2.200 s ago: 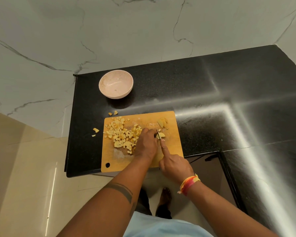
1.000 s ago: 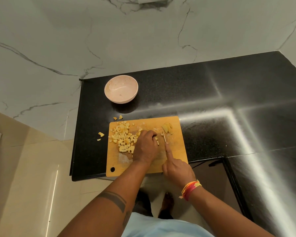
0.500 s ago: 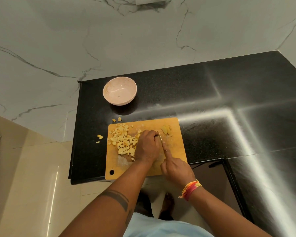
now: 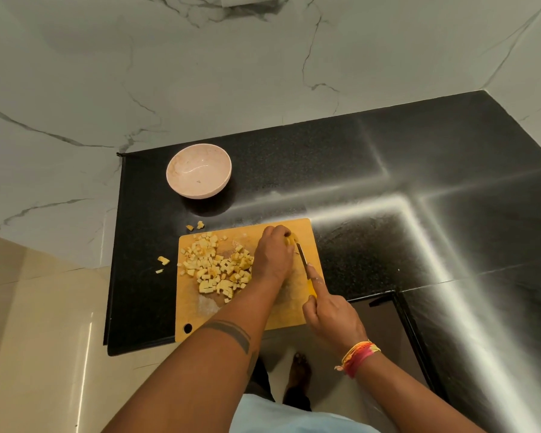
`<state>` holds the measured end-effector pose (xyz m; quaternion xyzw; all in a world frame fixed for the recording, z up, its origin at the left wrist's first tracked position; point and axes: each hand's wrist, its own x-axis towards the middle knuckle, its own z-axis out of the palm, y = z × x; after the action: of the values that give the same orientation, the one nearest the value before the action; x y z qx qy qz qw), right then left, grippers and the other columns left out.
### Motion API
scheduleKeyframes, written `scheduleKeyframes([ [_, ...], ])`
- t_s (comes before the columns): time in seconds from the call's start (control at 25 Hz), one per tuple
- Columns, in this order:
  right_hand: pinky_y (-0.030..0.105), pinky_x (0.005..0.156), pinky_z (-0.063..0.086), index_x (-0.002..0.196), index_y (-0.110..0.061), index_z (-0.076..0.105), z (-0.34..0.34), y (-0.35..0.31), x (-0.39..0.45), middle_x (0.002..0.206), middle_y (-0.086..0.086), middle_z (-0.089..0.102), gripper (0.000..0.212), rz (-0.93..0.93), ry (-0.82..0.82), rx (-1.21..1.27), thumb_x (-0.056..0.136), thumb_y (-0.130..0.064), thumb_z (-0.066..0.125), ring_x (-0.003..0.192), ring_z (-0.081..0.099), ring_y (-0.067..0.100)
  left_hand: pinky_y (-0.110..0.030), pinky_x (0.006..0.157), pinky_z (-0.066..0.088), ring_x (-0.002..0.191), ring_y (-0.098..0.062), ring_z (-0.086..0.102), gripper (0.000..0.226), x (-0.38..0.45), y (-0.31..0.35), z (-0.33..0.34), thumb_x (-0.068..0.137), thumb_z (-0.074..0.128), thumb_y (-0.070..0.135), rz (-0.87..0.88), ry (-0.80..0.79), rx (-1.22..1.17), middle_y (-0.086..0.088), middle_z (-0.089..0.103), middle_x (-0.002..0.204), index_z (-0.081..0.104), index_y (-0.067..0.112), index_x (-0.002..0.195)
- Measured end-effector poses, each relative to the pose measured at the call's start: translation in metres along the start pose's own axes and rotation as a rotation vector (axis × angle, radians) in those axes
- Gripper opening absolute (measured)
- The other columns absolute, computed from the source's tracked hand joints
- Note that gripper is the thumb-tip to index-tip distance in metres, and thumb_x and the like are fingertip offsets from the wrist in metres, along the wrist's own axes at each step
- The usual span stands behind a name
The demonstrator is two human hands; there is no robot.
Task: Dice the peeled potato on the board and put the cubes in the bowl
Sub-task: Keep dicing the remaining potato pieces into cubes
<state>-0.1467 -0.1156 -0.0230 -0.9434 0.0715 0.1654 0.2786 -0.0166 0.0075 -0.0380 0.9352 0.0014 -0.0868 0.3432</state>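
Since half a second ago, the left hand [image 4: 274, 254] has reached farther up the cutting board [image 4: 294, 314], from beside the pile toward the far right corner, where its curled fingers now close round the last uncut potato piece [image 4: 291, 239]; only a yellow edge of that piece shows past the knuckles. The right hand [image 4: 331, 310] has shifted little. It grips the yellow handle of the knife [image 4: 303, 260], with the forefinger stretched along the back of the blade, and the blade tip points at the held piece, just beside the left hand's fingers. Whether the edge touches the board cannot be told.

Potato cubes [image 4: 216, 267] lie where they lay before, heaped across the left half of the board, just left of the left wrist. Several stray bits [image 4: 163, 260] remain off the board on the black counter [image 4: 388, 182], some to the left and two near the far left corner [image 4: 197, 225]. The pink bowl [image 4: 199, 170] stands on the counter beyond the board, toward the far left, well apart from the cubes, and holds no potato. A coloured thread band [image 4: 358, 357] circles the right wrist, and a dark tattoo band [image 4: 231, 332] crosses the left forearm.
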Motion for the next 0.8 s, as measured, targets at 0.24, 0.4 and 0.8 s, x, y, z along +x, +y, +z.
scheduleKeyframes([
  [0.24,0.043,0.052,0.045,0.161,-0.04,0.006,-0.003,0.009,-0.009,0.056,-0.004,0.054,0.072,-0.027,0.011,0.1,0.1,-0.026,0.042,0.049,0.052,0.018,-0.026,0.092,0.055,0.101,-0.01,0.063,0.035,-0.022,0.0,-0.004,0.094,0.068,0.012,-0.026,0.078,-0.202,0.005,0.062,0.126,0.067,0.021,0.127],
  [0.4,0.043,0.055,0.048,0.16,-0.046,-0.001,0.004,0.011,-0.025,0.061,-0.003,0.057,0.074,-0.037,-0.029,0.084,0.1,-0.031,0.039,0.052,0.054,0.018,-0.017,0.088,0.052,0.097,-0.005,0.062,0.034,-0.051,-0.007,0.004,0.092,0.073,0.016,-0.051,0.024,-0.2,0.008,0.062,0.122,0.069,0.021,0.125],
  [0.8,0.036,0.05,0.039,0.16,-0.038,-0.01,0.003,0.001,-0.032,0.064,-0.004,0.053,0.074,-0.038,-0.078,-0.081,0.102,-0.033,0.036,0.052,0.05,0.016,-0.028,0.098,0.049,0.115,-0.014,0.054,0.034,-0.067,-0.023,0.007,0.096,0.065,0.021,0.061,-0.025,0.05,0.006,0.052,0.13,0.063,0.022,0.13],
])
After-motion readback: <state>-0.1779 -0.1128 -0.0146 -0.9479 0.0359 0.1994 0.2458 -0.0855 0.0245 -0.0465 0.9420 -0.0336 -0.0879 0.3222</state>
